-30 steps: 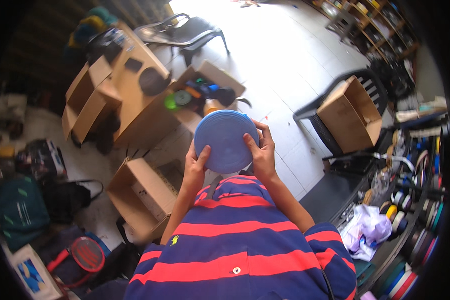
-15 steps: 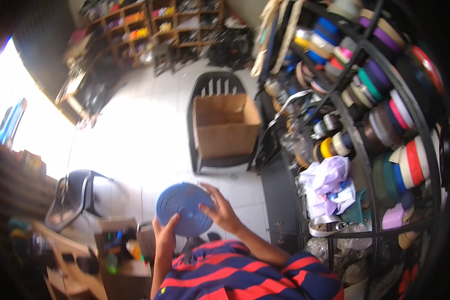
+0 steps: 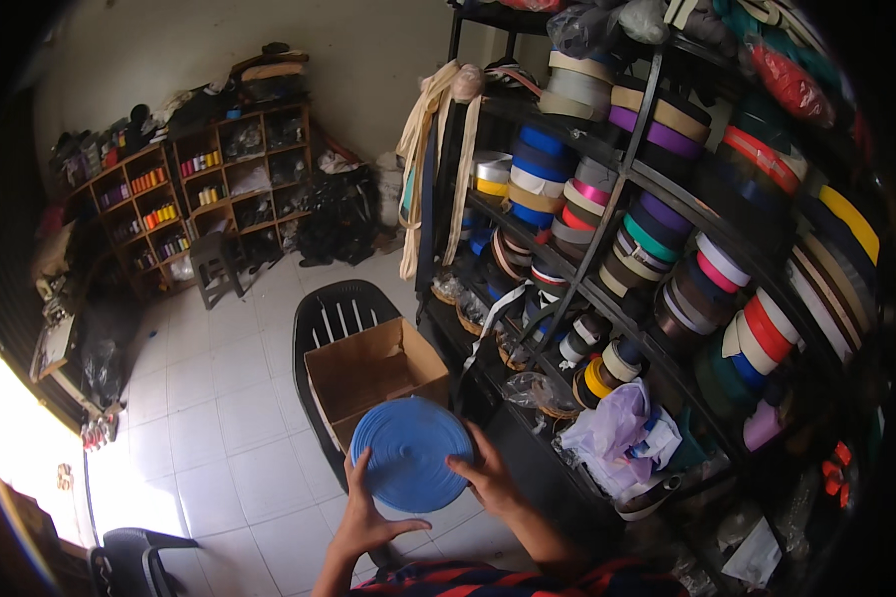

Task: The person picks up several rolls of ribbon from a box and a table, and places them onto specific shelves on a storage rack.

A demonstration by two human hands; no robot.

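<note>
Blue webbing roll (image 3: pixel 410 453) held flat-face up between left hand (image 3: pixel 363 517) and right hand (image 3: pixel 488 480), fingers of both wrapped against its rim. Just beyond it, an open cardboard box (image 3: pixel 373 373) rests on a black plastic chair (image 3: pixel 338 313). Rightward, a black metal rack (image 3: pixel 627 249) of coloured tape rolls stands near.

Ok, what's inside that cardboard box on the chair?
The cardboard box on the black chair stands open, and only bare brown inner walls show. Its bottom near corner is covered by the blue roll held between the left hand and right hand.
</note>
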